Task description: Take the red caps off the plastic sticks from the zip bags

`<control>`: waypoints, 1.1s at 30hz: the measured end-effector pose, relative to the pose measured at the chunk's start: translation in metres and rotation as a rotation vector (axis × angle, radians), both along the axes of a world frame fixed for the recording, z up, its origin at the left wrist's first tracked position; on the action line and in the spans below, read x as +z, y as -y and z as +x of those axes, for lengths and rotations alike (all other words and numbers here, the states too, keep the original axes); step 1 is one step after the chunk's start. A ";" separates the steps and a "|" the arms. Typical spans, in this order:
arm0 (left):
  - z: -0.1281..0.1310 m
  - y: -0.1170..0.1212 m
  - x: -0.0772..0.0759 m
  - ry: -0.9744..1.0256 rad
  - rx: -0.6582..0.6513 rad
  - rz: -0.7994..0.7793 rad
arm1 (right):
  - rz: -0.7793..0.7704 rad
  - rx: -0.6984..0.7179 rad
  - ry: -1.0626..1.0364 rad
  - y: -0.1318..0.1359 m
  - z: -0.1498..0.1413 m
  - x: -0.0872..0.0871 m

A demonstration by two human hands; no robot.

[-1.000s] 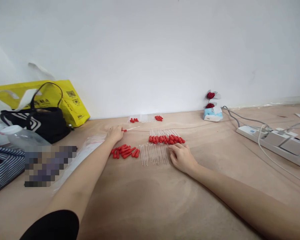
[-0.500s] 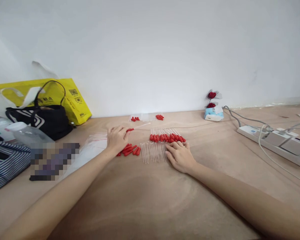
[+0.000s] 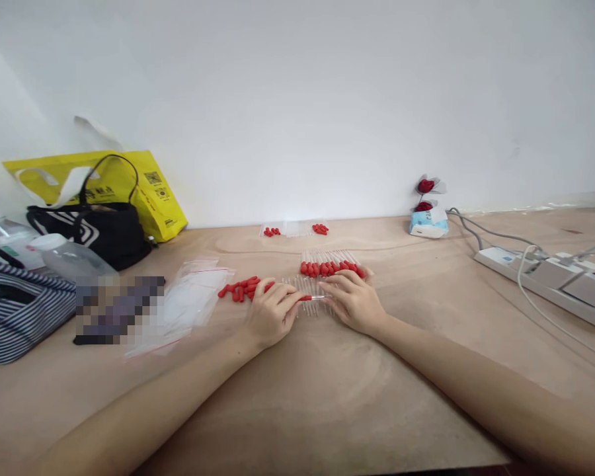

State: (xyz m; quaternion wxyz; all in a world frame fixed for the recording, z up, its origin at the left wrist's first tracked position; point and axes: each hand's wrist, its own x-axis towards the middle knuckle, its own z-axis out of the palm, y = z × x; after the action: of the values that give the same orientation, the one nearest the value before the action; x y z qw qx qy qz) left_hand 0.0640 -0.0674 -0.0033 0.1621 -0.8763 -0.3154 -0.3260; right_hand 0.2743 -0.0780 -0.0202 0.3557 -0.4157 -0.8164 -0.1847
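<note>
My left hand point(image 3: 272, 313) is closed around a clear dropper with a red bulb point(image 3: 308, 298), holding it level just above the wooden table. My right hand point(image 3: 353, 299) rests next to it, fingers curled, fingertips touching the dropper's clear tip and a row of bare clear tubes point(image 3: 307, 286). Behind my right hand lies a row of finished droppers with red bulbs point(image 3: 331, 268). A loose pile of red rubber bulbs point(image 3: 238, 289) lies just left of my left hand.
Clear zip bags point(image 3: 191, 299) lie left of the bulbs. A black handbag point(image 3: 104, 231), yellow bag point(image 3: 143, 185), striped bag point(image 3: 20, 317) and plastic bottle point(image 3: 72, 264) crowd the left. A power strip with cables point(image 3: 550, 277) runs along the right. Small bags holding red bulbs point(image 3: 295, 229) sit near the wall.
My left hand has carried the red-bulbed dropper from the far left back toward me and rightward, meeting my right hand at the clear tubes. The camera view shifted slightly.
</note>
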 end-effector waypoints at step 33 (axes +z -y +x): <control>-0.018 0.003 0.003 -0.044 0.024 -0.016 | 0.148 0.028 -0.031 0.004 0.005 0.000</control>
State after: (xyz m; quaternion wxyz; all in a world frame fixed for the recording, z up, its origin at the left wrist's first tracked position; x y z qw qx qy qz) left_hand 0.0463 -0.0708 0.0001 0.1658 -0.8807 -0.3250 -0.3020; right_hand 0.2789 -0.0823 -0.0201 0.4004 -0.3797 -0.8007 -0.2333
